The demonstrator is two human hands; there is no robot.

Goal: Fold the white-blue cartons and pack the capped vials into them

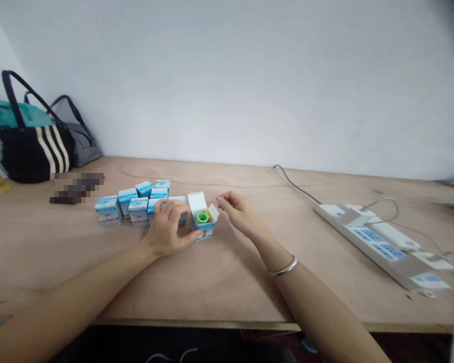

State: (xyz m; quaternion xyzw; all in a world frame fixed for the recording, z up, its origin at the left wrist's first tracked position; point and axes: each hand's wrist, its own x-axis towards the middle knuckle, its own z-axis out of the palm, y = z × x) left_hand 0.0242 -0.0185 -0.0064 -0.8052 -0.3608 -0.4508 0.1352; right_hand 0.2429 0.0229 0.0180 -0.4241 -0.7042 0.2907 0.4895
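A small blue-and-white carton (204, 233) stands with its top flaps up. Inside it sits a bright green ring-shaped piece (202, 218) with something yellow beside it. My left hand (168, 227) is left of this carton, fingers arched apart and the thumb tip at its front left side. Behind those fingers is another closed carton, partly hidden. My right hand (236, 209) hovers just right of the raised flap, thumb and forefinger brought together; whether anything tiny is between them I cannot make out. Several closed cartons (139, 212) of the same kind cluster to the left.
A white power strip (378, 247) with plugs and cables lies on the right of the wooden table (234, 287). A black striped bag (32, 151) and a grey bag (85, 143) stand at the back left. A dark pixelated object (77, 188) lies before them.
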